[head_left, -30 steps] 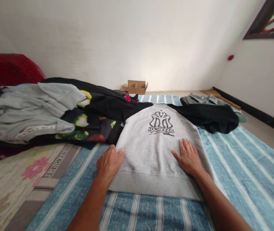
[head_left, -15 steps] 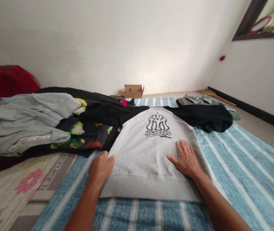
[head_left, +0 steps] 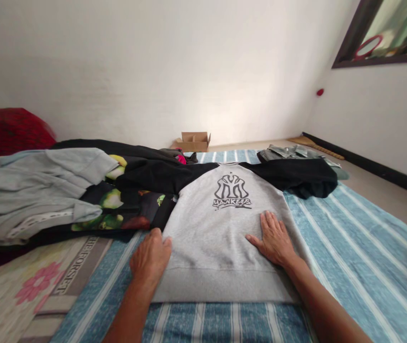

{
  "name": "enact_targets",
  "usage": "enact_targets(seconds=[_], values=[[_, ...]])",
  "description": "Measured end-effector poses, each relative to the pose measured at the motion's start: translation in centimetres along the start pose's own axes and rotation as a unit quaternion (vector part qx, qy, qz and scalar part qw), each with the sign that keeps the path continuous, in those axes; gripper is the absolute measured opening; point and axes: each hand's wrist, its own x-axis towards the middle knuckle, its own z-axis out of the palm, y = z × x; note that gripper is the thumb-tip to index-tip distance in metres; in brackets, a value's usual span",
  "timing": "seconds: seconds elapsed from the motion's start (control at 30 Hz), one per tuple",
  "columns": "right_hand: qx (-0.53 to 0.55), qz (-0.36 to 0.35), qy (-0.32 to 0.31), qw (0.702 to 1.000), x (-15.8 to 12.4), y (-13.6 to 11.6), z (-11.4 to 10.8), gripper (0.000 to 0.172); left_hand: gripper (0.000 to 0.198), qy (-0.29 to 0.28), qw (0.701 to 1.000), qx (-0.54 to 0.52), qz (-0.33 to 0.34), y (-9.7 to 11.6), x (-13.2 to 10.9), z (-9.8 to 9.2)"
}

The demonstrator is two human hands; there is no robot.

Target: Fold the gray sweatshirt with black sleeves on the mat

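Blue striped sheet [head_left: 349, 228], grey sweatshirt [head_left: 206, 247] laid out flat

Pale walls [head_left: 135, 71] stand beyond it, with a small cardboard box [head_left: 195, 144] near the far one. On the sheet, right in front of me, the sweatshirt lies face up, hem towards me and collar away. Its left sleeve [head_left: 167, 176] runs out to a heap of clothes [head_left: 56, 176]; I can't make out where one black cloth ends and the next begins. Its right sleeve [head_left: 296, 176] lies out near a grey pile [head_left: 285, 151].

My right hand [head_left: 273, 238] rests palm down on the front, spread open and gripping nothing. My left hand [head_left: 151, 255] is loosely curled at the left side edge, thumb against the fabric; its fingertips are hidden, so I can't tell whether the cloth is pinched.

I judge the step in hand to be smoothing and squaring the body, as soft creases show below the print [head_left: 232, 190]. To my mind, the next move calls for a light right palm and a straight left edge, without dragging that sleeve against the heap.
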Motion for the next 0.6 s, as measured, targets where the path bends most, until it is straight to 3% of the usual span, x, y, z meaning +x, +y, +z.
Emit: enact_targets(seconds=[0.1, 0.17, 0.27, 0.33, 0.5, 0.6], values=[[0.005, -0.011, 0.007, 1.000, -0.6, -0.4, -0.6, 0.093, 0.029, 0.108, 0.989, -0.022, 0.095, 1.9, -1.3, -0.6], [0.013, -0.030, 0.014, 0.999, -1.1, -1.0, -1.2, 0.090, 0.029, 0.117, 0.973, -0.068, 0.189, 3.8, -2.0, -0.4], [0.026, -0.063, 0.011, 0.998, -1.6, -2.0, -1.7, 0.083, 0.034, 0.062, 0.944, -0.107, 0.305, 7.3, -2.6, 0.4], [0.032, -0.076, -0.004, 0.997, -1.6, -2.4, -1.7, 0.080, 0.038, 0.018, 0.933, -0.104, 0.345, 9.4, -2.7, 1.1], [0.046, -0.078, -0.034, 0.995, -1.5, -2.4, -0.8, 0.080, 0.054, -0.073, 0.931, -0.059, 0.354, 11.9, -2.6, 2.9], [0.049, -0.079, -0.029, 0.995, -1.5, -2.3, -0.4, 0.084, 0.060, -0.072, 0.932, -0.032, 0.354, 11.8, -2.5, 3.9]])
